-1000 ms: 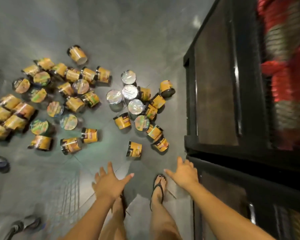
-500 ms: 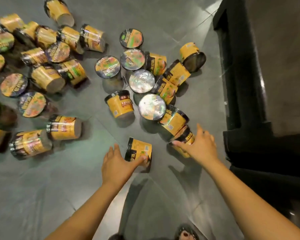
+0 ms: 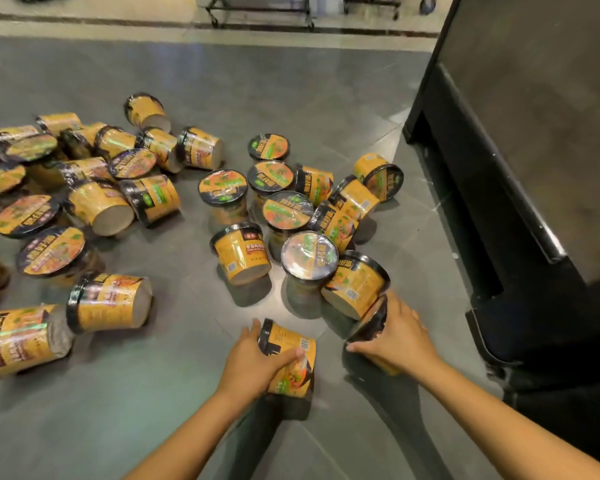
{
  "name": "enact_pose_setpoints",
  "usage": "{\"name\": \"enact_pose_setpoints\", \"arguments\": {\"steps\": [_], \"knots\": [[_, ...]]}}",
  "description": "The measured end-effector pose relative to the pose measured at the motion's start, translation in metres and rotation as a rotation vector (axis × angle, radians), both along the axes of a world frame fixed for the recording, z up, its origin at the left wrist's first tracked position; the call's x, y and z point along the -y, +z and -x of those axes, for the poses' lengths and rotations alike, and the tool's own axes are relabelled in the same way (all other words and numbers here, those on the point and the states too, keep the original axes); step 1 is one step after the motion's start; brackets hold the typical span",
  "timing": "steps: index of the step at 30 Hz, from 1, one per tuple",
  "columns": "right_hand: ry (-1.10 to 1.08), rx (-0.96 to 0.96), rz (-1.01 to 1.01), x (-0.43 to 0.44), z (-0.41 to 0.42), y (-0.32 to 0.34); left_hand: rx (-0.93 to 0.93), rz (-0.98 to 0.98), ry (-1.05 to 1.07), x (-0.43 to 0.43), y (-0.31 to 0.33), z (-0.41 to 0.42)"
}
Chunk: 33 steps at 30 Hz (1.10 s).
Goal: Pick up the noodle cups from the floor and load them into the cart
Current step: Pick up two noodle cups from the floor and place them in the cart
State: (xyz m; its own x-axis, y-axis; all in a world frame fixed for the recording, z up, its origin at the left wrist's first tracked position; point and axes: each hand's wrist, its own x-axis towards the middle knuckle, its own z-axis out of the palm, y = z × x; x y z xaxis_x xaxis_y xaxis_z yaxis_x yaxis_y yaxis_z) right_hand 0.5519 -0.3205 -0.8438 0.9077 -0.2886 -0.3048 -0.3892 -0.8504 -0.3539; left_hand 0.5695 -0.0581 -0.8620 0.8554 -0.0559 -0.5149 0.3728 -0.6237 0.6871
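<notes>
Left hand (image 3: 253, 362) wraps a noodle cup (image 3: 291, 355) lying sideways, thumb across the label; I can't tell if it's off the floor (image 3: 136, 410). Right hand (image 3: 397, 336) grips a second cup (image 3: 369, 322) around its dark lid end, tilted, touching a tipped neighbour cup (image 3: 355, 284). I see the other cups (image 3: 101, 209) scattered ahead and left on the grey floor, some upright, some on their sides. Black cabinet (image 3: 499, 202) at right.
</notes>
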Motion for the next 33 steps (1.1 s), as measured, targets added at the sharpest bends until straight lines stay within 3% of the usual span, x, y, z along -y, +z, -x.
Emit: {"name": "enact_pose_setpoints", "arguments": {"steps": [5, 11, 14, 20, 29, 33], "knots": [[0.04, 0.118, -0.057, -0.003, 0.018, 0.0, 0.058, 0.023, -0.124, 0.008, 0.012, 0.019], [-0.179, 0.245, -0.404, 0.019, 0.064, -0.006, 0.252, -0.284, -0.488, 0.022, 0.027, 0.027], [-0.283, 0.249, -0.445, 0.024, 0.086, -0.007, 0.296, -0.382, -0.615, 0.017, 0.027, 0.033], [-0.248, 0.124, -0.321, 0.039, 0.112, 0.003, 0.401, -0.388, -0.873, 0.021, 0.03, 0.034], [-0.021, -0.059, 0.115, 0.036, 0.104, 0.011, 0.311, -0.458, -0.867, 0.026, 0.025, 0.042], [0.009, 0.061, 0.094, 0.032, 0.096, 0.004, 0.224, -0.517, -0.798, 0.021, 0.02, 0.049]]}}
